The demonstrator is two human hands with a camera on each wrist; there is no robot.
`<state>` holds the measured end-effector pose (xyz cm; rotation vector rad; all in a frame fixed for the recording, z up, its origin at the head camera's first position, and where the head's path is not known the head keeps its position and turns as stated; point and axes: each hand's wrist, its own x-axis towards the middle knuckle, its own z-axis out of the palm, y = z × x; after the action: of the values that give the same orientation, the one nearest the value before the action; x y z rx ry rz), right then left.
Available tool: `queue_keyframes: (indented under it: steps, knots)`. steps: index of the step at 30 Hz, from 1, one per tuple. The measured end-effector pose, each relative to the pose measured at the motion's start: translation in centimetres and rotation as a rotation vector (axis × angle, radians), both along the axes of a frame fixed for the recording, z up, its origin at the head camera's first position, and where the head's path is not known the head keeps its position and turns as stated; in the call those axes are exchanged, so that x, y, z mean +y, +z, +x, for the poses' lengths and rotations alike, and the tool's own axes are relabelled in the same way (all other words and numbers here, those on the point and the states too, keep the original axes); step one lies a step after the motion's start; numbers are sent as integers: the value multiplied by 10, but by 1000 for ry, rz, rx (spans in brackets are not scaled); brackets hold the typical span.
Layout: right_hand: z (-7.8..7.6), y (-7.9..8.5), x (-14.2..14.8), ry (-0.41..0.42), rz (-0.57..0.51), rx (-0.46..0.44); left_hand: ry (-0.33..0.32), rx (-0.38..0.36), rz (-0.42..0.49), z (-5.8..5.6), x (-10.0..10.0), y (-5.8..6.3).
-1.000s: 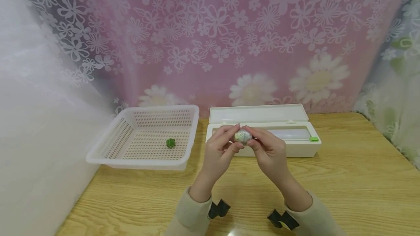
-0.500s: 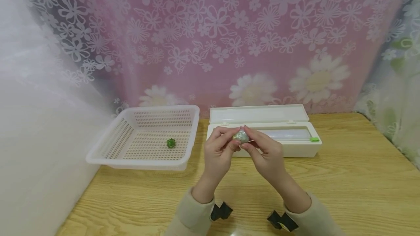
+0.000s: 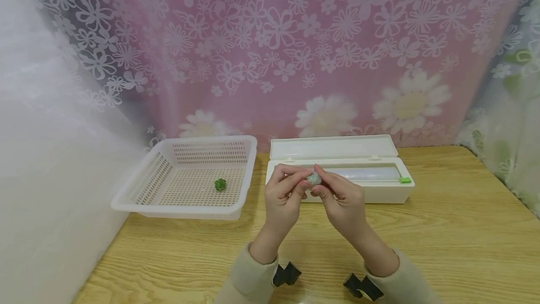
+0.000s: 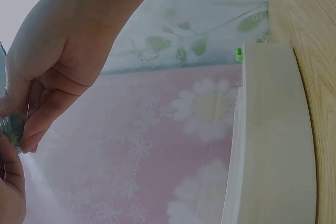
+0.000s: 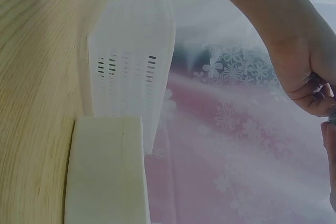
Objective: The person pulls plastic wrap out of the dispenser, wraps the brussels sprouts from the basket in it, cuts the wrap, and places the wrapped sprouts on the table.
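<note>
Both hands are on the small shiny ball (image 3: 314, 178), right at the centre of the action! The left hand (image 3: 283, 196) pinches it from one side with thumb and curled fingers; the right hand (image 3: 346, 198) pinches it from the other, the fingertips of the two close together around it. The ball, greenish and glossy, is up off the wooden table (image 3: 455, 238), in front of the long white box (image 3: 388, 194), and much of its surface is hidden by the fingers. In the left wrist view it shows dark green at the edge of the picture, caught between both hands; in the right wrist view only a sliver appears. Behind the hands, the box's lid (image 3: 333, 147) stands open at the back, a pale roll (image 3: 371, 174) lies inside, and a bright green tab (image 3: 405, 180) sits at the right-hand end. Over on the left, the white slotted basket (image 3: 185, 212) holds one small round green item (image 3: 220, 184), resting on its floor toward the right side. Beige sleeves (image 3: 251, 273) cover the forearms, and a pink floral curtain (image 3: 274, 60) fills the background.
</note>
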<state>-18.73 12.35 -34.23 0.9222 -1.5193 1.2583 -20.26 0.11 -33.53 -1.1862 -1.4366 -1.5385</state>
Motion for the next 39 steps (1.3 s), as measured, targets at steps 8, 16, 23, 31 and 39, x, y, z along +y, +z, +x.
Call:
queue_keyframes:
  steps: [8, 16, 23, 31, 39]
  knots:
    - [7, 9, 8, 185, -7, -197, 12, 68, -136, -6, -4, 0]
    - [4, 7, 11, 224, -21, -236, 100, 19, -121, -8, -7, 1]
    - [3, 5, 11, 297, -128, -183, -5, 82, -128, -9, -7, 1]
    - [4, 3, 7, 304, -173, -159, -44, 61, -91, -8, -4, 0]
    - [8, 9, 10, 215, -39, -266, 15, -98, -88, -6, -3, -5]
